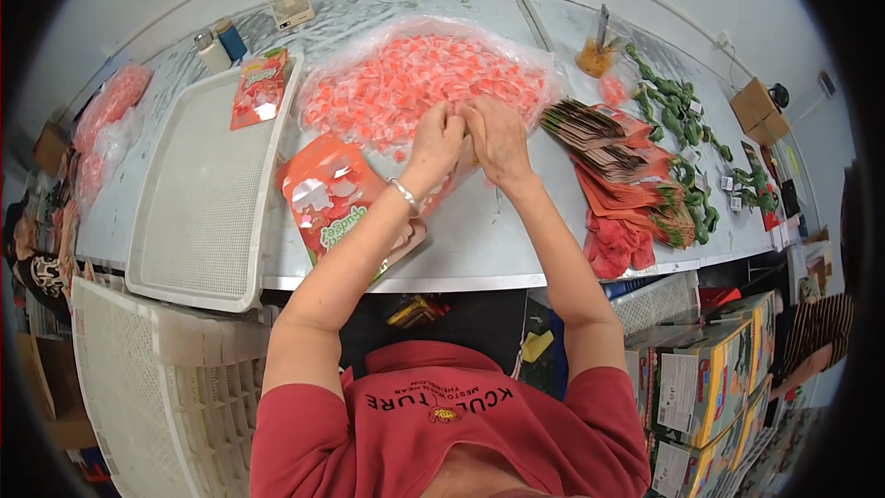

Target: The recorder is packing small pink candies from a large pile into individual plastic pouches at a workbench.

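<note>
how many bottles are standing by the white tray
2: a white bottle and a blue bottle, side by side beyond the far edge of the tray. None seem hidden.

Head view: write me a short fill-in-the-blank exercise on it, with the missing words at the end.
1. The left hand and the right hand are at the ____ (near or far) edge of the heap of small wrapped pieces.
2. A bracelet circles the wrist of the ____ hand.
3. A red pouch lies in the white tray, by its far ____ corner.
4. Beyond the tray, a white container stands beside a ____ one.

Missing words: near; left; right; blue.
</note>
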A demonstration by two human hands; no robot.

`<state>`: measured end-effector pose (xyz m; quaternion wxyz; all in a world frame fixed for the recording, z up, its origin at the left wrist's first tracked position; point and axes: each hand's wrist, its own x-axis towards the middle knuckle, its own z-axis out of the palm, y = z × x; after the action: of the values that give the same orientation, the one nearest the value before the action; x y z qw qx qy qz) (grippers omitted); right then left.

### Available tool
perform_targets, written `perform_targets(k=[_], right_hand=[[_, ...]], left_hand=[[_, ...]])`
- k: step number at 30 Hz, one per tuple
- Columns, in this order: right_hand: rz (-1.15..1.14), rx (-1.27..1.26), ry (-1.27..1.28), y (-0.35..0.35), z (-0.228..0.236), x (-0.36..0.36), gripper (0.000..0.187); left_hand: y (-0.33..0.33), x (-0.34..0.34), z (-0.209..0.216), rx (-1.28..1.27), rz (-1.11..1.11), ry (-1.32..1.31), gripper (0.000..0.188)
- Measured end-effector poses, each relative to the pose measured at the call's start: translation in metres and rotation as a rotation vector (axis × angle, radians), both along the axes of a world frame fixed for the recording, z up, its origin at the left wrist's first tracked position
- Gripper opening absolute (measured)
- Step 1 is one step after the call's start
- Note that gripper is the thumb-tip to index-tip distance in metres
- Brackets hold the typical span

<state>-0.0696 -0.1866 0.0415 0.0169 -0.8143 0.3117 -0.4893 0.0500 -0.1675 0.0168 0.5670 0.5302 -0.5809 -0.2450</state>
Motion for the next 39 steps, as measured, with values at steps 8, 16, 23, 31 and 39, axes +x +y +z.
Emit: perform_targets(k=[8, 16, 23, 31, 39], right_hand=[[-0.081, 0.082, -0.003, -0.021, 0.023, -0.009, 0.022], [0.117, 0.557, -0.359, -0.002, 0.032, -0.037, 0.023], [0.028, 0.384, 0.389, 0.061, -0.143, -0.062, 0.026], [0.128, 0.244, 0.168, 0.026, 0.052, -0.032, 0.016], [0.293, 0.212, 0.582, 0.009, 0.08, -0.003, 0.029]], left_hand=[[-0.001, -0.02, 0.019, -0.063, 0.026, -0.121, 0.012], [0.002, 0.028, 0.017, -0.061, 0.075, 0.061, 0.015], [0.034, 0.015, 0.047, -0.307, -0.06, -0.125, 0.01], [0.031, 0.017, 0.046, -0.198, -0.059, -0.222, 0.008], [0.016, 0.061, 0.079, -0.244, 0.032, -0.189, 0.013]])
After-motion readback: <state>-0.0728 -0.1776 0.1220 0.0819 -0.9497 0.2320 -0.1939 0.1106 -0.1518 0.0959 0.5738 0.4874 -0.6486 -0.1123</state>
